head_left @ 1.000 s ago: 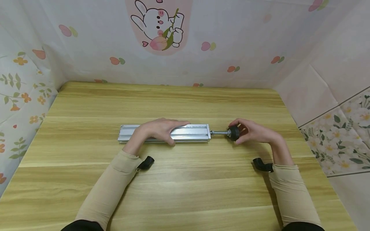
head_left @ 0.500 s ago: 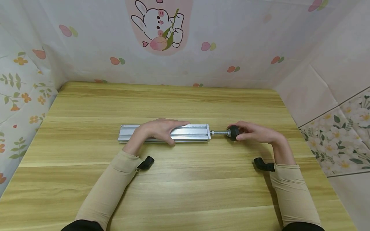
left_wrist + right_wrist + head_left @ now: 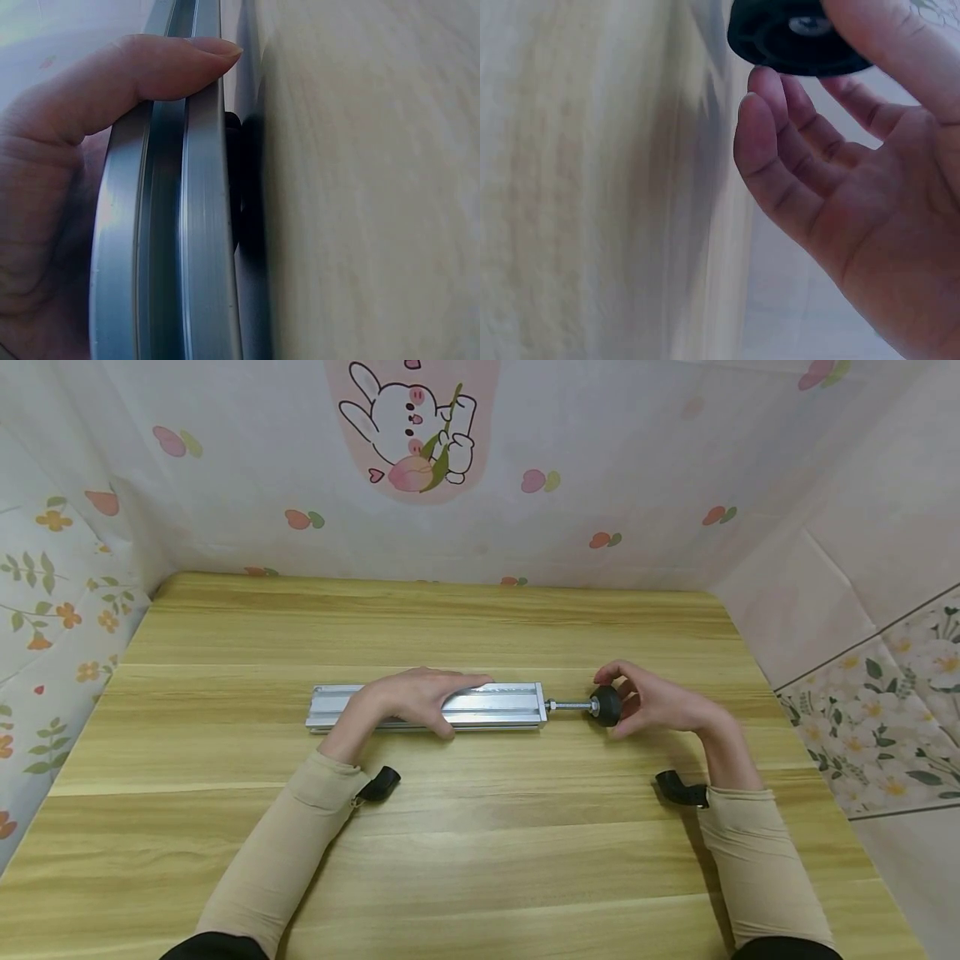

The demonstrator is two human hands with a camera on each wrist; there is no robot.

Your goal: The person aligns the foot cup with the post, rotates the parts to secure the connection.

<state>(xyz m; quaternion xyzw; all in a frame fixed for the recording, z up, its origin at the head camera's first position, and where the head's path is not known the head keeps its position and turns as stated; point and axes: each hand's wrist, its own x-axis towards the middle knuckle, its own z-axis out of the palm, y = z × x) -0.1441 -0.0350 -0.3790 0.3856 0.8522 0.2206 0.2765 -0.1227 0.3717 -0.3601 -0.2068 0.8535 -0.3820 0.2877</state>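
Observation:
A silver aluminium profile (image 3: 495, 706) lies lengthwise on the wooden table (image 3: 480, 860). My left hand (image 3: 416, 696) holds it down, fingers across its top and thumb on the near side. In the left wrist view the thumb (image 3: 142, 71) is curled over the profile (image 3: 187, 240). A threaded bolt (image 3: 568, 704) sticks out of the profile's right end and carries a black round knob (image 3: 606, 705). My right hand (image 3: 648, 703) pinches that knob with arched fingers and thumb. In the right wrist view the fingertips (image 3: 761, 112) and thumb touch the knob (image 3: 795, 34).
Patterned cloth walls (image 3: 480, 485) close the table in at the back, left and right. Black wrist straps (image 3: 378, 783) (image 3: 678, 789) hang at both sleeves. Bare wood lies in front of and behind the profile.
My right hand's fingers lay flat over the knob half a second ago and now arch round it again. The left hand and the profile have not moved.

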